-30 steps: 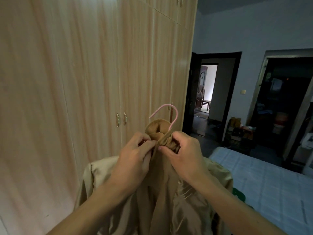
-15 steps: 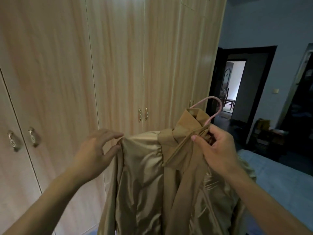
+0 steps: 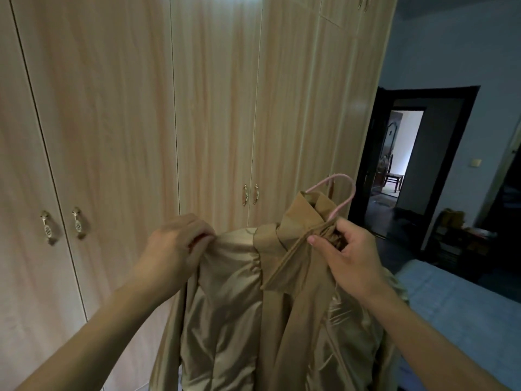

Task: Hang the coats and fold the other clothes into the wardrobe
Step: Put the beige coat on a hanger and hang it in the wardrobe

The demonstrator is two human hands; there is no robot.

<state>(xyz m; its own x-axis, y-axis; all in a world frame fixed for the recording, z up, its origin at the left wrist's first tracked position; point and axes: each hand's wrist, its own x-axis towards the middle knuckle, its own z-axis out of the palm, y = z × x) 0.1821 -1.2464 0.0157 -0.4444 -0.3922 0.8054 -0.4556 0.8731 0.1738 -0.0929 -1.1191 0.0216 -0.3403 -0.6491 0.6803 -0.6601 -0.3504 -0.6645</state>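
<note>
A tan coat (image 3: 242, 311) with a shiny lining hangs on a pink hanger (image 3: 342, 193) in front of me. My right hand (image 3: 348, 259) grips the coat's collar and the hanger's neck, and the hook sticks up above it. My left hand (image 3: 174, 246) pinches the coat's left shoulder, where the hanger's end lies hidden under the fabric. The light wooden wardrobe (image 3: 141, 114) stands directly behind the coat with all its doors closed.
Door handles sit in pairs at left (image 3: 60, 225) and centre (image 3: 251, 194). A bed with a blue checked cover (image 3: 456, 314) lies at lower right. A dark doorway (image 3: 406, 162) opens beyond the wardrobe's right end, with boxes (image 3: 456, 224) on the floor beside it.
My view turned left toward the wardrobe. My left hand left the collar, reached to the coat's left shoulder and closed on it. My right hand kept its hold at the collar.
</note>
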